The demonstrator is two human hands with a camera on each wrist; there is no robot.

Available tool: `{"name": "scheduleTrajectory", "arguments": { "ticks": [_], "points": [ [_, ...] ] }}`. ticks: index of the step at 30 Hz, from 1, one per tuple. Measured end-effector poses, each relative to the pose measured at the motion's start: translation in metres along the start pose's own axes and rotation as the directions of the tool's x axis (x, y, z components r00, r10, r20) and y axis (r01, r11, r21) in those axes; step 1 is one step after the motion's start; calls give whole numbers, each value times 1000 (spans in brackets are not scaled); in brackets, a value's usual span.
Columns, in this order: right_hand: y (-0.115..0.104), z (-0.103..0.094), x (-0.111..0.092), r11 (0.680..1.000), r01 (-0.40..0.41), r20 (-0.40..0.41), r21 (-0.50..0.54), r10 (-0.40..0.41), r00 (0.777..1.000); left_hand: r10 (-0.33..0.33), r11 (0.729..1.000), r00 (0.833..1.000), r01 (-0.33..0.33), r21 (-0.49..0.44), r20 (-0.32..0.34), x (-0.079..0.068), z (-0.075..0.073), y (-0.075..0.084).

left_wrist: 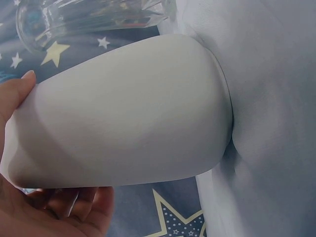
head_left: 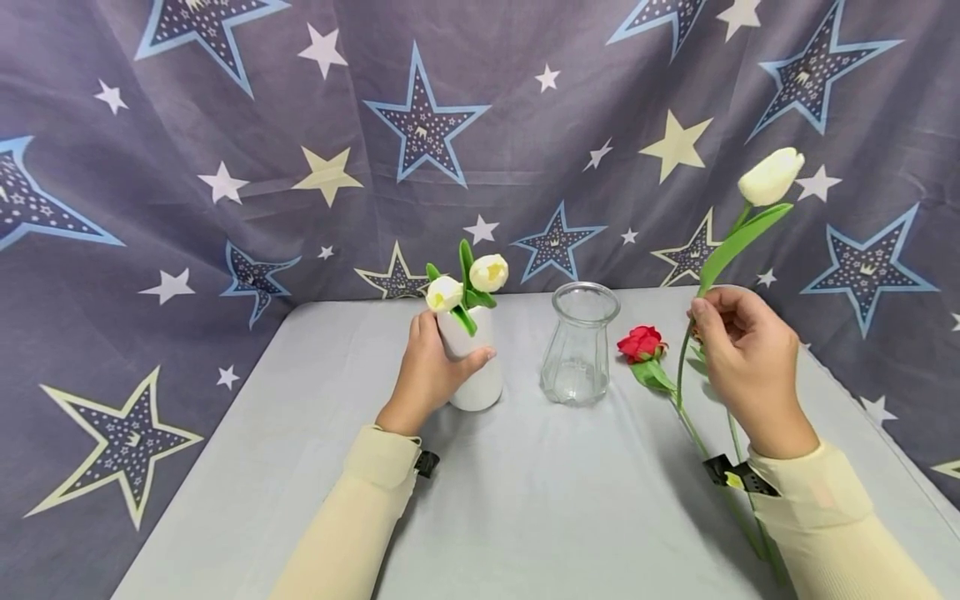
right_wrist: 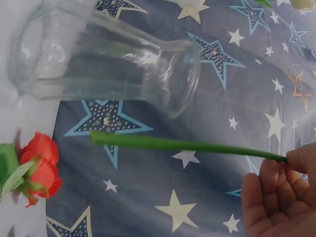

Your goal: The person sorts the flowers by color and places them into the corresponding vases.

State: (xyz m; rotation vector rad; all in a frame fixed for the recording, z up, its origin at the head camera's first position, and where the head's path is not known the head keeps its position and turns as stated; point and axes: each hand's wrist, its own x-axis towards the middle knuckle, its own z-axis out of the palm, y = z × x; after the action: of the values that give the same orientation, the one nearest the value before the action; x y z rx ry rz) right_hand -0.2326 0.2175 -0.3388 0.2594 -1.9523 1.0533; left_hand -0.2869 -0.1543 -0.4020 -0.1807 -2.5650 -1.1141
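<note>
right grip [head_left: 750, 362] pinches white tulip [head_left: 771, 177] midstem near counter's [head_left: 555, 500] far right corner; left grip [head_left: 431, 371] holds white vase [head_left: 480, 379] near far edge. slack pinch could let tulip swivel, free end snagging rose [head_left: 641, 343].

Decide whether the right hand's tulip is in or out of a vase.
Out: the right hand pinches the white tulip, and its stem's lower end shows free, outside the glass vase.
</note>
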Motion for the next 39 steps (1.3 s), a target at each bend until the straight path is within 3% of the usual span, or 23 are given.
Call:
{"name": "scheduleTrajectory", "arguments": {
  "ticks": [9,19,31,39],
  "points": [
    [-17,6,4,992,-84,29,91,81,996,-4,1000,1000,4,5,-1,0,0,1],
    [-23,13,7,977,-114,49,179,107,993,-2,1000,1000,2,4,0,0,-1,1],
    [-30,17,11,983,-112,41,144,107,993,-5,1000,1000,5,4,-4,0,0,0],
    [-62,21,15,976,-115,47,185,109,993,-5,1000,1000,5,10,-9,-1,0,1]
  ]
}}
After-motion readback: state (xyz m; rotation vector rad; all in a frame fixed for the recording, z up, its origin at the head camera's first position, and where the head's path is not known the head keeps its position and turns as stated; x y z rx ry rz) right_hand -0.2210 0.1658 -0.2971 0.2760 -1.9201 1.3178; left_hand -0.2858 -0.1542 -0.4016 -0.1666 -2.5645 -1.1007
